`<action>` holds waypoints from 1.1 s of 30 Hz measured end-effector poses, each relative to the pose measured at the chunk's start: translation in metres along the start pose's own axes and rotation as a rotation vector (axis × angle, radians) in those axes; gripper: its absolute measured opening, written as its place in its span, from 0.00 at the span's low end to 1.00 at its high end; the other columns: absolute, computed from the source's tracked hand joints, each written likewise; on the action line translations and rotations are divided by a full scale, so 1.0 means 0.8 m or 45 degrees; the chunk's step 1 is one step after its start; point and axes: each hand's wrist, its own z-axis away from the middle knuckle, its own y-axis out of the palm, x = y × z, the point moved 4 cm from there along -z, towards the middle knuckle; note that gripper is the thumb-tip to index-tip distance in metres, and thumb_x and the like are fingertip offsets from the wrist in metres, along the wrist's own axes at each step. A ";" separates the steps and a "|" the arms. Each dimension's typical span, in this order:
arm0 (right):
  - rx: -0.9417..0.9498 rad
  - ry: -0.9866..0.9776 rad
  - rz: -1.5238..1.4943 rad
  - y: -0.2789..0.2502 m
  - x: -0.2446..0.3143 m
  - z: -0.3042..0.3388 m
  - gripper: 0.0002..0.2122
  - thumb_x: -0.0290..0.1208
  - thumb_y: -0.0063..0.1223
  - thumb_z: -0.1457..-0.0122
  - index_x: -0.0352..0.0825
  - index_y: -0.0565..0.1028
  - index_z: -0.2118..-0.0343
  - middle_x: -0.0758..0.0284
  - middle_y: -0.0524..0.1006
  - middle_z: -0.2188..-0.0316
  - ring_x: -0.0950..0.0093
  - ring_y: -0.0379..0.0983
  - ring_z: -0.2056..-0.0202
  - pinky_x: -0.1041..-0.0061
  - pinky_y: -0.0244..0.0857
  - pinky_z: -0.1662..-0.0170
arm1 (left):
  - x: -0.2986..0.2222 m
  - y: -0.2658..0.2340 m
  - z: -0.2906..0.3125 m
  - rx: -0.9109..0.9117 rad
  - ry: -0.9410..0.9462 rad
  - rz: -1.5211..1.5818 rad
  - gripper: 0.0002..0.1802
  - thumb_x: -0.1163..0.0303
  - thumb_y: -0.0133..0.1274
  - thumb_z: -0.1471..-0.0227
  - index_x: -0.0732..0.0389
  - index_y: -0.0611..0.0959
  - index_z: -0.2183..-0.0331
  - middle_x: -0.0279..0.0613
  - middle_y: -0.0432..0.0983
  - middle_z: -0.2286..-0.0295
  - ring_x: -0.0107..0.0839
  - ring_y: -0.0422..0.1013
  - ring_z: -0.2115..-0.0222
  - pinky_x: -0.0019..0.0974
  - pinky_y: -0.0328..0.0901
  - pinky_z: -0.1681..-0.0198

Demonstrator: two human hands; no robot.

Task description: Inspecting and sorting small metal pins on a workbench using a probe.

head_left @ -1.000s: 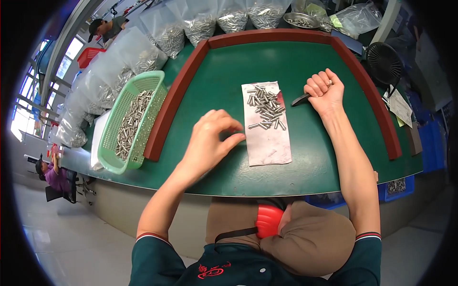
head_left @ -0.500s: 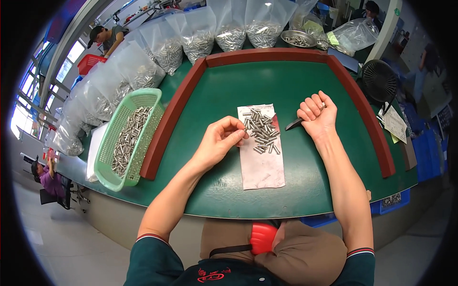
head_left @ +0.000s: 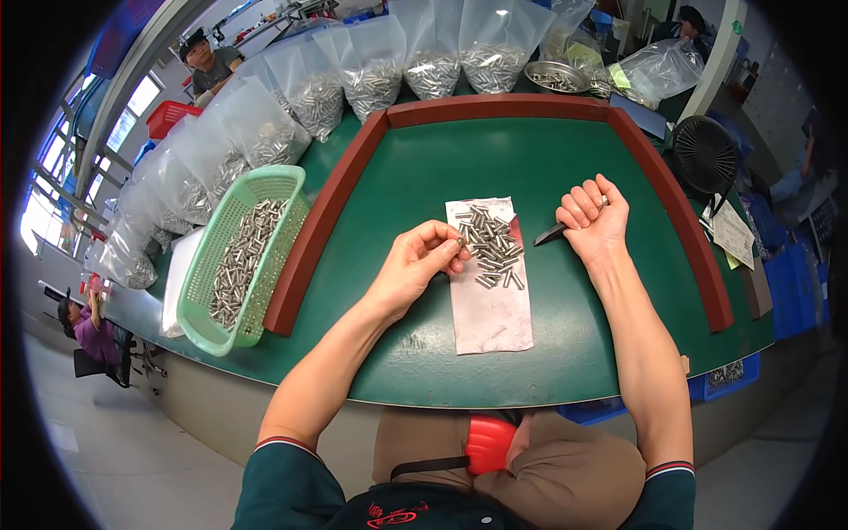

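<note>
My left hand (head_left: 420, 262) is closed in a pinch at the left edge of a pile of small silvery metal pins (head_left: 493, 243). A single metal pin (head_left: 461, 241) shows at its fingertips. The pile lies on a pale, stained cloth (head_left: 491, 322) on the green table. To the right of the cloth, my right hand (head_left: 595, 219) is turned palm up, its fingers wrapped round a slim tool with a dark, pointed, blade-like end (head_left: 549, 234). That end points left toward the pile. Most of the tool is hidden in the fist, so its exact kind cannot be made out.
A dark red raised border (head_left: 495, 108) frames the green tabletop (head_left: 415, 159). Left of it stands a light green basket (head_left: 199, 300) of pins. Clear bags (head_left: 371, 79) of metal parts line the far side, with a metal bowl (head_left: 556, 78). A black fan (head_left: 704, 150) stands right.
The whole view has shifted slightly. My left hand's fingertips have lifted a little, and the pin shows more plainly between them. My right hand keeps its grip. A person at far left has raised their head.
</note>
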 end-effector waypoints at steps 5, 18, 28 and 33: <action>0.169 -0.060 0.078 0.059 -0.015 0.036 0.18 0.36 0.34 0.44 0.42 0.52 0.90 0.76 0.47 0.94 0.82 0.40 0.90 0.81 0.37 0.86 | -0.029 0.013 0.019 -0.112 0.227 -1.136 0.05 0.74 0.52 0.57 0.67 0.76 0.75 0.39 0.69 0.78 0.26 0.65 0.79 0.28 0.61 0.74; 0.178 -0.150 0.333 0.077 -0.100 0.078 0.20 0.39 0.32 0.41 0.40 0.53 0.90 0.74 0.52 0.94 0.84 0.44 0.90 0.82 0.38 0.85 | -0.021 0.026 0.024 -0.108 0.216 -1.222 0.04 0.78 0.56 0.64 0.67 0.76 0.80 0.43 0.67 0.82 0.37 0.67 0.80 0.36 0.61 0.76; 0.156 -0.146 0.382 0.075 -0.104 0.073 0.20 0.40 0.34 0.42 0.39 0.53 0.90 0.74 0.53 0.94 0.84 0.45 0.89 0.82 0.39 0.85 | -0.020 0.024 0.022 -0.075 0.216 -1.256 0.04 0.79 0.56 0.63 0.67 0.77 0.79 0.39 0.68 0.80 0.29 0.66 0.81 0.31 0.61 0.77; 0.161 -0.131 0.377 0.076 -0.105 0.073 0.20 0.40 0.34 0.42 0.40 0.53 0.90 0.74 0.52 0.94 0.84 0.44 0.89 0.82 0.38 0.85 | -0.020 0.025 0.023 -0.070 0.236 -1.243 0.04 0.79 0.56 0.64 0.67 0.77 0.79 0.39 0.68 0.80 0.30 0.66 0.81 0.31 0.61 0.77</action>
